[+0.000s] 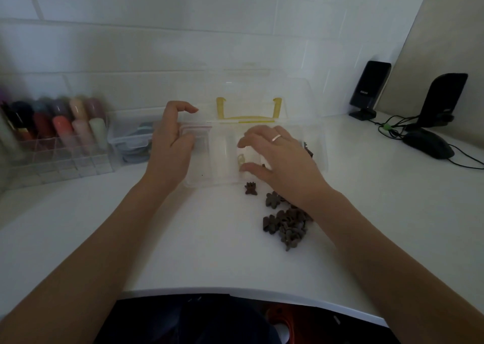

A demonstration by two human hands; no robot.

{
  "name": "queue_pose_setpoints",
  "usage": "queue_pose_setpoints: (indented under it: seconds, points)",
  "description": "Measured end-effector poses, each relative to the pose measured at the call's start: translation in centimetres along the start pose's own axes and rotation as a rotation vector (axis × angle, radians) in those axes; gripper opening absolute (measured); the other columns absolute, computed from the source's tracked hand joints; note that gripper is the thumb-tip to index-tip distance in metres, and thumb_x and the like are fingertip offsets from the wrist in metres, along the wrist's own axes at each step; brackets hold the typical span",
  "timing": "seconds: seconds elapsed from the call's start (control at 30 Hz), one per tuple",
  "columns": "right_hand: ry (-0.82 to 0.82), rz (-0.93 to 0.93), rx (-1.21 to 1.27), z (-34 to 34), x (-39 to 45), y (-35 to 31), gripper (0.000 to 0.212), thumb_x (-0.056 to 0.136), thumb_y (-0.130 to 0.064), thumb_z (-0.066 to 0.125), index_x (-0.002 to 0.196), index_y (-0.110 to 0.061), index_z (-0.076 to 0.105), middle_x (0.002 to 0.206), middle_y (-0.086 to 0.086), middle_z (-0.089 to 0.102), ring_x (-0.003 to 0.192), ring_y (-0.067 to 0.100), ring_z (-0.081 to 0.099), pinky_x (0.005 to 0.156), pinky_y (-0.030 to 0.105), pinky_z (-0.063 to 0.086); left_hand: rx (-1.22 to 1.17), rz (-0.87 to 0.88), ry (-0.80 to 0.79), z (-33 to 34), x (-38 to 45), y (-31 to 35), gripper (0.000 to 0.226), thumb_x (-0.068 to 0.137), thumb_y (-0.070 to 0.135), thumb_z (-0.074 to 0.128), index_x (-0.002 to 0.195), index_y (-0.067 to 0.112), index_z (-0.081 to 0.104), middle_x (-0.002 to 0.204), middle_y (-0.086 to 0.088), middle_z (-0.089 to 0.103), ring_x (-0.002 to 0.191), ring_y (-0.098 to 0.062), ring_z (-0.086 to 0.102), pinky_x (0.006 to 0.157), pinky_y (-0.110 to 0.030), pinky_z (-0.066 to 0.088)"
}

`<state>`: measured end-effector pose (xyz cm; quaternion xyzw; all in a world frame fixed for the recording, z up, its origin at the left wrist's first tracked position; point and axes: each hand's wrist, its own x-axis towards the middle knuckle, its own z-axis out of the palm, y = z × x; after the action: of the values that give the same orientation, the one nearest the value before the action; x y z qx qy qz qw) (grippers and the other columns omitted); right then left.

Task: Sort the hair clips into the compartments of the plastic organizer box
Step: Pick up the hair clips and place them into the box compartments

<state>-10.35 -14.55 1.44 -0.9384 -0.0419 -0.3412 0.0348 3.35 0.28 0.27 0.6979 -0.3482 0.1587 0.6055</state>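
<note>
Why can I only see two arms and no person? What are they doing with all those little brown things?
The camera sits on the person's head and looks down, so you see only arms. The left hand rests at the edge of a clear organizer box with its lid open. The right hand hovers over the box, fingers spread; I can't tell whether it holds anything. The brown hair clips lie in a pile on the white table, waiting to be sorted into the box.

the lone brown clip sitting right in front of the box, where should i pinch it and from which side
Pinch the lone brown clip across its narrow middle with thumb and forefinger, coming straight down from above. It lies flat on the white table, apart from the pile of clips, with free space left and right. The organizer box wall blocks the far side, so avoid that approach.
</note>
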Motion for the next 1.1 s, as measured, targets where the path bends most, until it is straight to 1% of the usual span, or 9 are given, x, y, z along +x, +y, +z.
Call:
queue_pose_setpoints:
  seconds: [0.1, 0.2, 0.33, 0.43, 0.57, 0.67, 0.77, 0.87, 1.1]
  points:
    - [0.042, 0.105, 0.137, -1.6, -0.4, 0.2, 0.022, 0.084, -0.042, 0.062, 0.088, -0.021, 0.061, 0.065, -0.011, 0.055, 0.056, 0.005, 0.044, 0.058, 0.023, 0.041, -0.020, -0.031, 0.013, 0.0, -0.1, 0.3, 0.045, 0.070, -0.012, 0.040, 0.100, 0.020, 0.048, 0.063, -0.011, 0.038, 0.050, -0.008, 0.032, 0.047, -0.021, 0.028]
    - [-0.107, 0.033, 0.099, -2.0, -1.0, 0.1, 0.027, 0.080, -0.051, 0.062, 0.074, -0.025, 0.068, 0.041, -0.016, 0.037, 0.036, 0.000, 0.036, 0.050, 0.019, 0.041, -0.018, -0.053, 0.033, -0.1, -0.1, 0.4, 0.042, 0.068, -0.007, 0.040, 0.099, 0.021, 0.048, 0.064, -0.013, 0.041, 0.052, -0.011, 0.035, 0.047, -0.020, 0.028]
    - [-0.350, 0.062, -0.065, -1.9, -1.1, -0.5, 0.027, 0.088, -0.051, 0.055, 0.107, -0.039, 0.069, 0.080, -0.008, 0.071, 0.071, 0.009, 0.060, 0.066, 0.024, 0.044, -0.029, -0.086, 0.067, -0.3, 0.1, 0.1, 0.039, 0.066, 0.003, 0.040, 0.098, 0.024, 0.049, 0.065, -0.017, 0.047, 0.055, -0.017, 0.040, 0.051, -0.027, 0.032]
    - [-0.390, 0.078, -0.208, -1.5, -1.1, -0.7, 0.029, 0.094, -0.049, 0.046, 0.116, -0.042, 0.063, 0.098, -0.003, 0.070, 0.093, 0.019, 0.063, 0.070, 0.028, 0.042, -0.042, -0.074, 0.093, -0.5, 0.0, 0.0, 0.041, 0.065, 0.001, 0.039, 0.098, 0.022, 0.050, 0.066, -0.016, 0.046, 0.054, -0.014, 0.039, 0.052, -0.027, 0.033]
    - [-0.407, 0.139, -0.190, -0.6, -0.8, -1.2, 0.027, 0.092, -0.048, 0.050, 0.110, -0.036, 0.066, 0.099, -0.006, 0.070, 0.094, 0.020, 0.062, 0.072, 0.029, 0.048, -0.049, -0.084, 0.102, -0.7, 0.2, -0.3, 0.041, 0.066, 0.001, 0.038, 0.099, 0.023, 0.051, 0.070, -0.016, 0.048, 0.057, -0.014, 0.042, 0.053, -0.028, 0.037]
    - [-0.400, 0.186, -0.015, -0.9, -0.9, -1.0, 0.018, 0.085, -0.046, 0.061, 0.099, -0.038, 0.069, 0.060, -0.019, 0.056, 0.063, 0.001, 0.054, 0.054, 0.020, 0.038, -0.066, -0.085, 0.096, -0.8, 0.3, -0.4, 0.042, 0.066, 0.001, 0.038, 0.097, 0.027, 0.051, 0.075, -0.014, 0.048, 0.062, -0.019, 0.044, 0.054, -0.036, 0.041]
    - [-0.240, 0.282, 0.361, -1.2, -1.1, -0.4, 0.009, 0.080, -0.034, 0.072, 0.087, -0.030, 0.073, 0.042, -0.014, 0.047, 0.042, 0.003, 0.044, 0.047, 0.011, 0.028, -0.053, -0.070, 0.087, -0.8, 0.3, -0.4, 0.043, 0.064, 0.000, 0.039, 0.097, 0.025, 0.051, 0.072, -0.011, 0.045, 0.055, -0.010, 0.039, 0.053, -0.026, 0.035]
    - [0.006, 0.341, 0.617, -1.3, -0.7, -0.1, 0.008, 0.078, -0.020, 0.075, 0.085, -0.022, 0.074, 0.058, -0.004, 0.060, 0.049, 0.006, 0.042, 0.052, 0.014, 0.036, -0.067, -0.055, 0.070, -0.8, 0.1, -0.1, 0.044, 0.063, -0.001, 0.038, 0.095, 0.027, 0.051, 0.070, -0.012, 0.042, 0.052, -0.009, 0.034, 0.049, -0.023, 0.030]
    - [0.322, 0.370, 0.552, -1.7, -0.4, -0.2, 0.014, 0.086, -0.011, 0.064, 0.093, -0.024, 0.066, 0.097, -0.008, 0.064, 0.077, 0.004, 0.058, 0.061, 0.013, 0.046, -0.100, -0.006, 0.007, -0.4, -0.2, 0.2, 0.045, 0.060, 0.000, 0.039, 0.092, 0.030, 0.050, 0.066, -0.011, 0.040, 0.050, -0.007, 0.032, 0.047, -0.021, 0.027]
